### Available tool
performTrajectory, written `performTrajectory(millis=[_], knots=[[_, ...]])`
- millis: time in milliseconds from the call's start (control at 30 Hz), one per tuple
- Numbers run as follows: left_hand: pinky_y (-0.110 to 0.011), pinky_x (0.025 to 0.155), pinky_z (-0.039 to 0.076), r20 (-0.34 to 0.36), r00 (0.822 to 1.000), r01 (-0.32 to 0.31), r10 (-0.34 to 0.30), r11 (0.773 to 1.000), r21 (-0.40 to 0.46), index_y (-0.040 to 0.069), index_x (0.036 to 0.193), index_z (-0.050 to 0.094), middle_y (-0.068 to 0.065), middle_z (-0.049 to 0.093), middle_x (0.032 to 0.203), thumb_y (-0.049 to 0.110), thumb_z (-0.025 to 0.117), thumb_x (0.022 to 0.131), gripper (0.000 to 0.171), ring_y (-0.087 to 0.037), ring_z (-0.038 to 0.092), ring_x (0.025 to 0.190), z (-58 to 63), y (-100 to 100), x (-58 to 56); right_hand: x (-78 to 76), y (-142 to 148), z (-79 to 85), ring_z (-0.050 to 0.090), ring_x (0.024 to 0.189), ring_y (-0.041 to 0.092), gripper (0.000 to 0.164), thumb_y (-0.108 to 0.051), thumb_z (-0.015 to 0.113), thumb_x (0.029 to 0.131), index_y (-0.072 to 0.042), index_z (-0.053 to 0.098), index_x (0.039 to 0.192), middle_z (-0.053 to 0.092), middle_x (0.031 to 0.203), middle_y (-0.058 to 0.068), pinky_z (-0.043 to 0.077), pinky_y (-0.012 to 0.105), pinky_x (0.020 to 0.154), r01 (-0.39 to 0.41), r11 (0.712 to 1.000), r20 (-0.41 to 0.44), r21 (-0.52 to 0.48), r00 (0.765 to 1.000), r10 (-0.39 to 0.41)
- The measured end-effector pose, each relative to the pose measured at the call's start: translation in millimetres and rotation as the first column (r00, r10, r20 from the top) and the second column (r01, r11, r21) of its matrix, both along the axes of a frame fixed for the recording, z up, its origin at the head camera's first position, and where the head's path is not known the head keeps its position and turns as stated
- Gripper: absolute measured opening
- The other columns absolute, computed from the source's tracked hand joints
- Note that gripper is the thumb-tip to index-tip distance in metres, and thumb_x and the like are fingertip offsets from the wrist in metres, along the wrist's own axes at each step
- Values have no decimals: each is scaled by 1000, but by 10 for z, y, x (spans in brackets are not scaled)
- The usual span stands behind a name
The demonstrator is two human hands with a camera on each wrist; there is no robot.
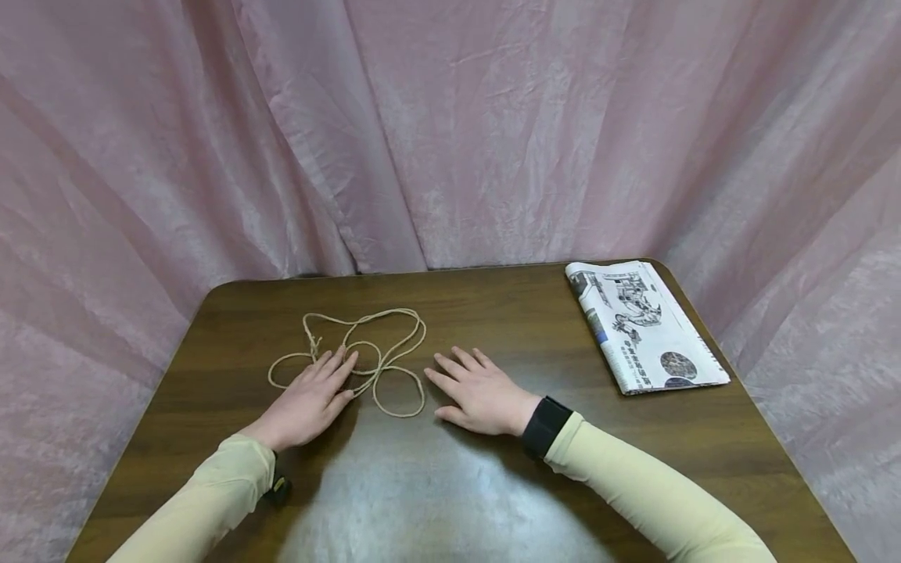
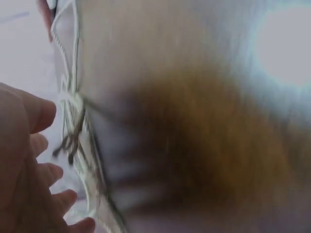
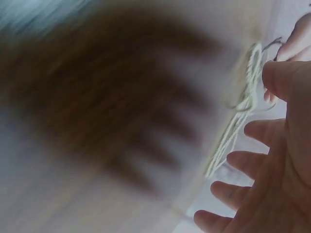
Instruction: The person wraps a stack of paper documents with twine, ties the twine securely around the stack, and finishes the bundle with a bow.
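A thin beige cord (image 1: 381, 363) lies in loose loops on the wooden table, left of the middle. Over its left part is my left hand (image 1: 308, 399), palm down with fingers extended, hiding some of the loops. My right hand (image 1: 482, 395) is spread palm down to the right of the cord, thumb apart from the fingers, holding nothing. In the left wrist view, the cord (image 2: 73, 102) shows beyond the straight fingers (image 2: 51, 172). The right wrist view has the cord (image 3: 250, 82) past the spread fingertips (image 3: 240, 162).
At the table's far right corner lies a folded newspaper (image 1: 651, 332) with printed pictures. A pink curtain (image 1: 493, 133) hangs behind the brown wooden table (image 1: 436, 500) and along both sides. A black band (image 1: 547, 427) circles my right wrist.
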State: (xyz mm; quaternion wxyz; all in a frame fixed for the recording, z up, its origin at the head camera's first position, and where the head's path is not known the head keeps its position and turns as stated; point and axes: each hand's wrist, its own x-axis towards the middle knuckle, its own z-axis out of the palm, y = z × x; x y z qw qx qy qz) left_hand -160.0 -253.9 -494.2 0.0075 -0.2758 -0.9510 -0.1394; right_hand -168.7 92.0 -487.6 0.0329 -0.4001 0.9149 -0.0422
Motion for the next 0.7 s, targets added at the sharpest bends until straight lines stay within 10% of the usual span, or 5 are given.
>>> performTrajectory(millis=[333, 700], knots=[[-72, 111, 22, 36, 992, -117, 119, 992, -52, 8, 160, 32, -32, 22, 162, 37, 51, 107, 63, -54, 19, 147, -77, -348, -152, 199, -147, 12, 28, 151, 29, 63, -52, 46, 106, -19, 38, 160, 34, 164, 5, 27, 53, 119, -172, 982, -7, 72, 985, 173], [-69, 115, 16, 144, 976, -148, 164, 982, -118, 2, 160, 30, -33, 19, 162, 48, 41, 109, 69, -58, 14, 146, -215, -617, -219, 412, 526, 18, 33, 148, 37, 64, -49, 51, 106, -7, 47, 153, 42, 159, 10, 31, 57, 115, -76, 997, 13, 4, 997, 76]])
